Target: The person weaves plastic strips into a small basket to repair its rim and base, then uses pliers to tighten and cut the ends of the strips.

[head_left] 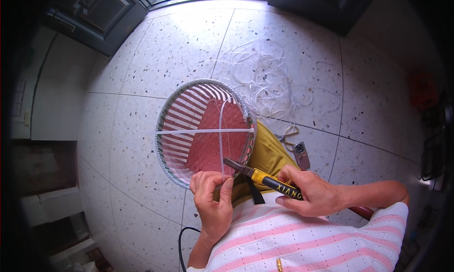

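Note:
A round woven basket (179, 112) with a pink-red base, white-striped wall and pale wrapped rim rests by my knees. One white plastic strip (201, 131) stretches straight across its opening from rim to rim. A second white strip (221, 146) curves down over the base toward the near rim. My left hand (213, 196) is closed at that near rim, thumb and fingers pinching the second strip's lower end. My right hand (309, 191) grips pliers (265, 179) with yellow and black handles. Their dark jaws point left, close beside the pinched strip; whether they touch it I cannot tell.
Beyond the basket, a loose tangle of white strips (269, 78) covers the speckled tile floor. Scissors (290, 132) and a phone (301, 156) lie right of my leg. A black cable (180, 243) curves at lower left. Dark doors (101, 19) stand at the far side.

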